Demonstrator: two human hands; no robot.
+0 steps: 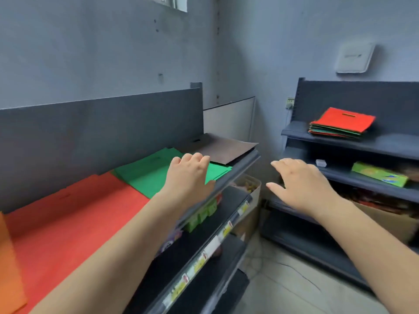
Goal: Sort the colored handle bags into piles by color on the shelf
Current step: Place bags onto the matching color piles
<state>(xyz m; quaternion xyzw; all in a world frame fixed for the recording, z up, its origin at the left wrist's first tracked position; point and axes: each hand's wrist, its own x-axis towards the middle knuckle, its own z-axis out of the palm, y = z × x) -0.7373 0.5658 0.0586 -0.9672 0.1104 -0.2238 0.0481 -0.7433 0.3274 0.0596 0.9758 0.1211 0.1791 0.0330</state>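
sorted piles are laid along the near shelf: orange pile at its left end, red pile, green pile, brown pile at its right corner. the unsorted stack is seen on the top board of the side shelf, well apart, ahead and to the right of both hands. right hand is nearer it, fingers loosely spread, nothing held. left hand is rested on the green pile's front edge, fingers together, lightly bent. a right-hand reach is judged likely.
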